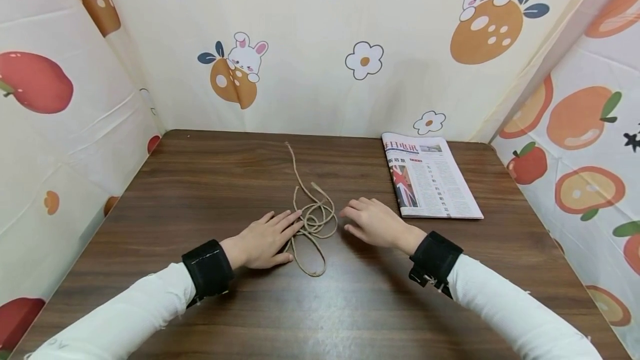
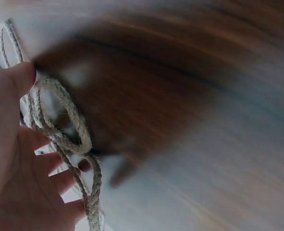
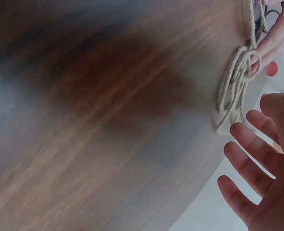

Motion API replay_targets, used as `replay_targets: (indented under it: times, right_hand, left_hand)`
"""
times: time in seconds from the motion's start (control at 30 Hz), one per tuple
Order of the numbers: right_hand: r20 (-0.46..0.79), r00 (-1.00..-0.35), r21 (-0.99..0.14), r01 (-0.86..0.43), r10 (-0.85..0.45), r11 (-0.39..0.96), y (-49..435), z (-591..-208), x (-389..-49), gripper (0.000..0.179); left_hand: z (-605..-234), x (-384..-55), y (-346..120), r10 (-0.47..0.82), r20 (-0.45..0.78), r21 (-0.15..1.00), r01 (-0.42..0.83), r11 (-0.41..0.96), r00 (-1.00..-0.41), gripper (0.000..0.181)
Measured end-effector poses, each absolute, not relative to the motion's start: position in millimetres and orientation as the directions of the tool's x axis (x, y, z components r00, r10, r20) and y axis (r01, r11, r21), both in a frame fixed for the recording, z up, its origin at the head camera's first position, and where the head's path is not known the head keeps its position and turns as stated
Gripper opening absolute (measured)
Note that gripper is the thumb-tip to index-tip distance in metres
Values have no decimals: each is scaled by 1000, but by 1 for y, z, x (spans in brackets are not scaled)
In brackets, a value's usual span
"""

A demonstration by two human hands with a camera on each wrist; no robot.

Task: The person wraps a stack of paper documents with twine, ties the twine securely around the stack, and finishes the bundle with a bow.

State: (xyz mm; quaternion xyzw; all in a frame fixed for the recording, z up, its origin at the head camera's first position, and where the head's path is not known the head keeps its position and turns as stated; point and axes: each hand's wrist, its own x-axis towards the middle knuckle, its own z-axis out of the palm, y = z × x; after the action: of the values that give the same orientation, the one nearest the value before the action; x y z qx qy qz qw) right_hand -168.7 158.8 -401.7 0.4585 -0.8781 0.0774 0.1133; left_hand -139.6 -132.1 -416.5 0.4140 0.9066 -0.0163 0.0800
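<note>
A tan braided rope [image 1: 314, 225] lies in loose overlapping loops at the middle of the table, one end running toward the back edge. My left hand [image 1: 265, 239] is at the left side of the loops, fingers spread and fairly straight, fingertips over the strands. In the left wrist view the rope [image 2: 67, 110] passes by the thumb and fingers of that hand [image 2: 17, 159]. To the right of the loops is my right hand [image 1: 372, 222], fingers loosely extended and nothing in them. The right wrist view shows a gap between this hand [image 3: 271, 163] and the rope [image 3: 235, 82].
A folded newspaper [image 1: 445, 182] lies at the back right of the brown wooden table [image 1: 200, 182], behind my right hand. Printed cloth [image 1: 310, 26] with rabbits, fruit and flowers hangs along the back and both sides. Each wrist wears a black band [image 1: 208, 271].
</note>
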Motion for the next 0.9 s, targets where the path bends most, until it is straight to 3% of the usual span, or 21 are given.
replay_targets:
  times: [0.6, 0.9]
  right_hand:
    - [212, -563, -20, -820, -799, 572, 138, -418, -165, 25]
    - [194, -612, -16, -783, -767, 621, 139, -423, -168, 26]
  left_hand:
    - [-415, -139, -91, 774, -239, -11, 799, 602, -586, 72]
    - [-413, -147, -90, 789, -133, -44, 799, 600, -600, 67]
